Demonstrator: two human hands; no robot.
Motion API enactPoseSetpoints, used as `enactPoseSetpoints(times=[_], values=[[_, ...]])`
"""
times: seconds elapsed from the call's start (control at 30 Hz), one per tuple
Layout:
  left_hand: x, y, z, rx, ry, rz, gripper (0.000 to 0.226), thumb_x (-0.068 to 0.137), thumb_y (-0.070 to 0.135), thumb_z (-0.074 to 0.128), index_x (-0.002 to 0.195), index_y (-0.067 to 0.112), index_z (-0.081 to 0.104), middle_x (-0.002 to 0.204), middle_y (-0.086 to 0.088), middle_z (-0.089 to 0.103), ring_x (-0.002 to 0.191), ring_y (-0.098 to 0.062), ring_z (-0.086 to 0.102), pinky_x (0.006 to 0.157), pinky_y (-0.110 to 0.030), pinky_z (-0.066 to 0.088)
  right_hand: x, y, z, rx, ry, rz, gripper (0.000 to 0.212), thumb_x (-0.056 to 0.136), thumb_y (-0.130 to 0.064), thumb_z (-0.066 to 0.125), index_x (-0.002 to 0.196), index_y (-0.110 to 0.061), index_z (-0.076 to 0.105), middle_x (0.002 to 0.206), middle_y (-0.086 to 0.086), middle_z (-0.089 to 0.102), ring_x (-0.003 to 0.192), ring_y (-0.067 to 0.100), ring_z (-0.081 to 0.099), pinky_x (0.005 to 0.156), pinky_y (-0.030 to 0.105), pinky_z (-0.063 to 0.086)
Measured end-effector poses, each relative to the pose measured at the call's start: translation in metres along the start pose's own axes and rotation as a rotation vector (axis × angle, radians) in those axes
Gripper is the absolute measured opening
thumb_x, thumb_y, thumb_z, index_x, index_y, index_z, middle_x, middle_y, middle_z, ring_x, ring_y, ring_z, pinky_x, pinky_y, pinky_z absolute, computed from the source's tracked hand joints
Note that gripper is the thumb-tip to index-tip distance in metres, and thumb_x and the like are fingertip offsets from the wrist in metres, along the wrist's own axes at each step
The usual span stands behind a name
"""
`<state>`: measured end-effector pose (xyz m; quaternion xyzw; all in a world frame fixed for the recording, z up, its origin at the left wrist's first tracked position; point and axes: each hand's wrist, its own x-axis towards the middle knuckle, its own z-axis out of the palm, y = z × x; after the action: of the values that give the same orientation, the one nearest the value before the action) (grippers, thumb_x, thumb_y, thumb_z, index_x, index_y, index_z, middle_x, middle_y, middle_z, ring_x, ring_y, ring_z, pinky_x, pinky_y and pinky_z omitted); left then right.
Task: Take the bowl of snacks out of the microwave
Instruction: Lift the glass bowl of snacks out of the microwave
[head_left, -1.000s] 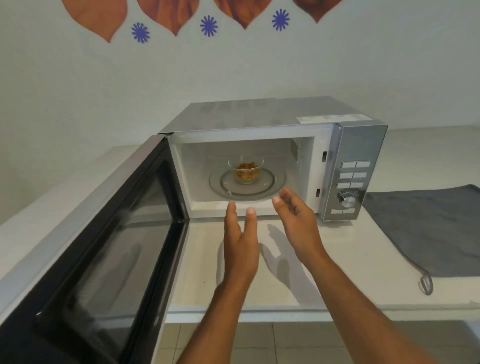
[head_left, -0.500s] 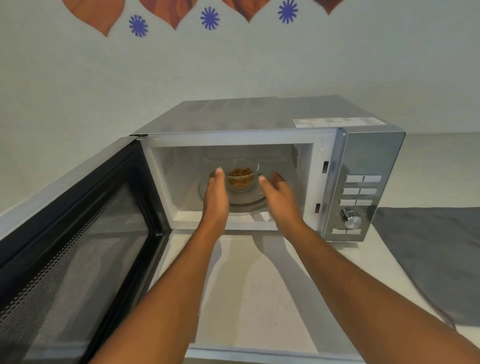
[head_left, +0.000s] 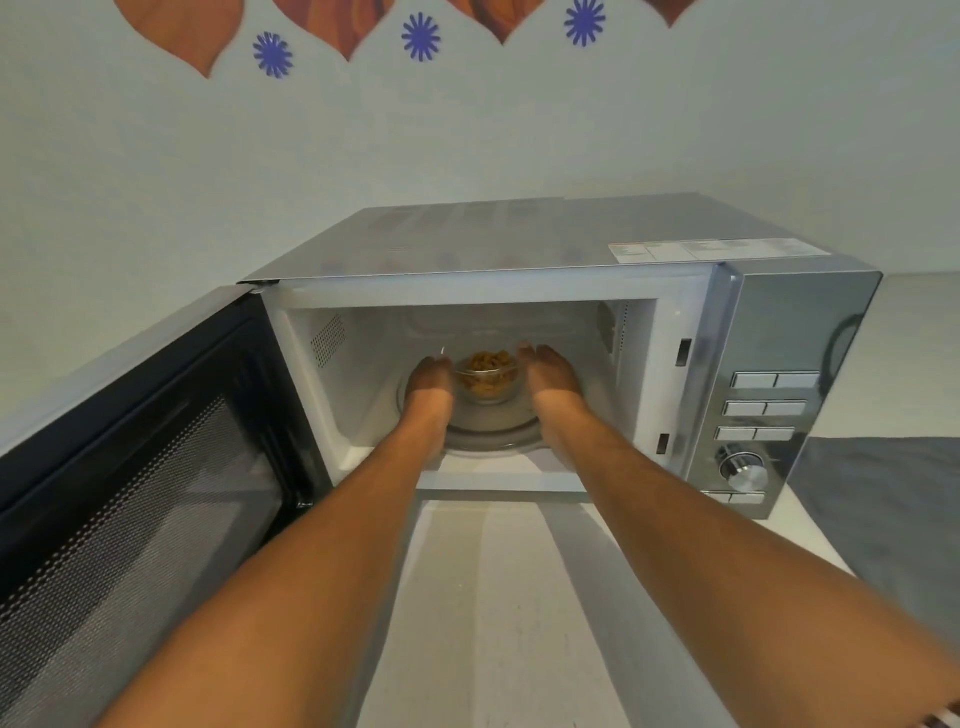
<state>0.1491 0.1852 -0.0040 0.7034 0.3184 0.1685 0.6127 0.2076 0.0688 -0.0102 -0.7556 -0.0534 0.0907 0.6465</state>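
A small clear glass bowl of orange-brown snacks sits on the glass turntable inside the open silver microwave. Both of my arms reach into the cavity. My left hand presses against the bowl's left side and my right hand against its right side, so the bowl is clasped between the palms. The fingertips curve round toward the back of the bowl. The bowl rests upright on the turntable.
The microwave door hangs wide open on the left, close beside my left forearm. A white counter stretches in front of the microwave. A grey cloth lies on the counter at the right. A wall stands behind.
Both hands have gone from the microwave's opening deep into the cavity and closed in on the bowl's two sides. The view has moved closer to the microwave.
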Motion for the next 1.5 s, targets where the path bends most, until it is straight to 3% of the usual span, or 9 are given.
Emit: enactPoseSetpoints(times=[0.2,0.43,0.53,0.63,0.77,0.93,1.13,1.27,1.5], values=[[0.014,0.004,0.011,0.119,0.044,0.004,0.038,0.104,0.011,0.035,0.129,-0.005,0.059,0.135,-0.026,0.061,0.124,-0.040,0.057,0.103,-0.041,0.045,0.007,0.001,0.006,0.049,0.004,0.004,0.025,0.103,-0.031,0.044,0.109,-0.016,0.064,0.104,0.007,0.064,0.073,0.007,0.055,0.063,0.021,0.039],[0.006,0.007,0.014,-0.055,0.078,-0.004,0.041,0.105,0.011,0.033,0.136,-0.003,0.054,0.141,-0.023,0.057,0.126,-0.036,0.057,0.097,-0.033,0.046,0.003,-0.002,0.004,0.047,0.008,0.020,0.030,0.100,-0.009,0.041,0.121,-0.006,0.063,0.123,0.017,0.066,0.103,0.030,0.063,0.079,0.028,0.045],[-0.012,0.010,0.015,-0.191,0.113,-0.007,0.038,0.104,0.018,0.037,0.129,0.002,0.060,0.125,-0.023,0.065,0.087,-0.024,0.061,0.070,-0.025,0.045,-0.005,-0.005,0.001,0.140,0.013,0.053,0.026,0.101,-0.011,0.041,0.088,-0.015,0.063,0.091,0.010,0.066,0.077,0.022,0.058,0.064,0.025,0.044],[-0.041,0.007,0.010,-0.336,0.116,-0.082,0.037,0.101,0.031,0.045,0.123,0.010,0.066,0.096,-0.023,0.064,0.087,-0.023,0.061,0.074,-0.035,0.050,-0.026,-0.006,-0.007,0.257,0.014,0.072,0.024,0.104,-0.018,0.044,0.091,-0.020,0.065,0.078,-0.002,0.063,0.072,0.015,0.056,0.055,0.021,0.040],[-0.077,-0.004,0.007,-0.300,0.085,0.032,0.022,0.099,0.020,0.045,0.093,0.024,0.066,0.096,-0.005,0.066,0.100,-0.030,0.064,0.079,-0.036,0.051,-0.066,0.002,-0.022,0.232,0.003,-0.020,0.021,0.107,-0.023,0.043,0.096,-0.033,0.058,0.085,-0.012,0.062,0.076,0.001,0.054,0.059,0.016,0.040],[-0.121,-0.022,0.006,-0.372,0.029,0.080,0.046,0.103,0.015,0.047,0.148,0.021,0.048,0.140,-0.002,0.060,0.125,-0.023,0.059,0.110,-0.043,0.047,-0.117,0.018,-0.048,0.245,0.014,-0.109,0.025,0.108,-0.029,0.041,0.127,-0.034,0.058,0.091,-0.032,0.054,0.085,-0.007,0.055,0.072,0.012,0.040],[-0.180,-0.048,0.003,-0.417,-0.082,0.177,0.043,0.103,0.014,0.047,0.142,0.030,0.055,0.122,0.014,0.073,0.108,0.000,0.069,0.089,-0.021,0.052,-0.177,0.042,-0.086,0.270,0.016,-0.109,0.043,0.107,-0.028,0.045,0.150,-0.025,0.043,0.147,-0.007,0.054,0.134,0.013,0.050,0.113,0.040,0.039],[-0.221,-0.069,0.012,-0.411,-0.159,0.165,0.042,0.102,0.016,0.047,0.120,0.048,0.068,0.120,0.017,0.075,0.113,-0.003,0.069,0.095,-0.030,0.051,-0.209,0.063,-0.114,0.342,0.047,-0.109,0.037,0.107,-0.024,0.047,0.142,-0.033,0.053,0.138,-0.012,0.062,0.127,0.007,0.056,0.109,0.037,0.044],[-0.259,-0.094,0.049,-0.410,-0.289,0.068,0.044,0.102,0.008,0.048,0.115,0.042,0.071,0.118,0.014,0.076,0.111,-0.007,0.071,0.092,-0.029,0.053,-0.244,0.096,-0.171,0.286,0.121,-0.117,0.036,0.108,-0.019,0.043,0.123,-0.045,0.063,0.117,-0.025,0.072,0.113,-0.005,0.064,0.092,0.020,0.052]])
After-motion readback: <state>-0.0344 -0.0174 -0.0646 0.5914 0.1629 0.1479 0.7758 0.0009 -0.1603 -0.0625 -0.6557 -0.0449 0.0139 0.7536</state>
